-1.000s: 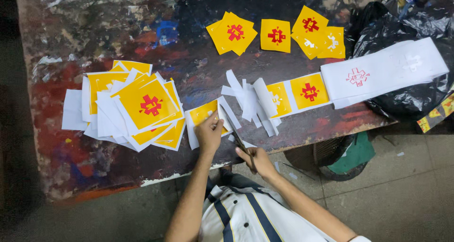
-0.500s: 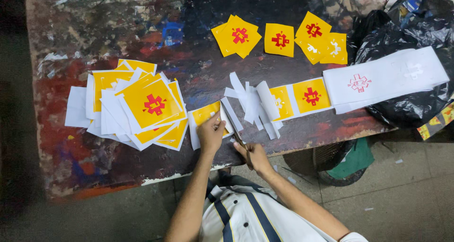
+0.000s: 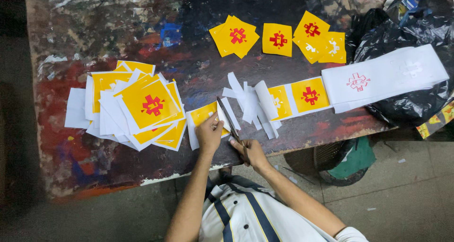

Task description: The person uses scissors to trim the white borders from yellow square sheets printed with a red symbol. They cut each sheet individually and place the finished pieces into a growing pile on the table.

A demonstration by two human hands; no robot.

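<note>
Blade (image 3: 227, 119) newly across yellow sheet (image 3: 204, 116), white offcuts (image 3: 250, 105) alongside.

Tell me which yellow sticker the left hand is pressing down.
The sticker beside the big pile, under the left hand; all others lie untouched.

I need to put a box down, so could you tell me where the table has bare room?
The table is bare along its far left, beyond the pile of yellow squares. The near edge is crowded: left hand, right hand, white offcuts.

bare tabletop (image 3: 142, 24) behind, sticker stack (image 3: 137, 107) left, strips (image 3: 253, 105) right
</note>
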